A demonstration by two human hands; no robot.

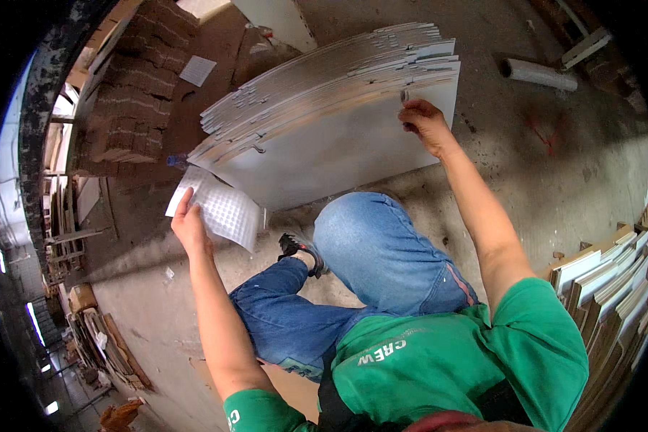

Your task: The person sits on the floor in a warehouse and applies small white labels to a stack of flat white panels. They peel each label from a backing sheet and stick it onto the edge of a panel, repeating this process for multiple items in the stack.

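Observation:
My left hand (191, 225) grips a white sheet patterned with rows of small round marks, like a sticker sheet (227, 209). The thumb or a finger lies over its near face, and the sheet bends downward to the right. My right hand (426, 127) is up at the right part of a stack of large white panels (324, 137). Its fingers are curled together close to the front panel's upper edge. A small pale piece (405, 95) shows just beyond the fingertips; whether they pinch it is unclear. The panels stand on edge, leaning back in staggered layers.
Stacked brown cardboard (137, 86) rises at the far left, with a white paper (197, 70) beside it. A wrapped roll (540, 74) lies on the floor at the far right. More boards (605, 281) stand on edge at the right. My bent knee (367, 237) is close to the panels.

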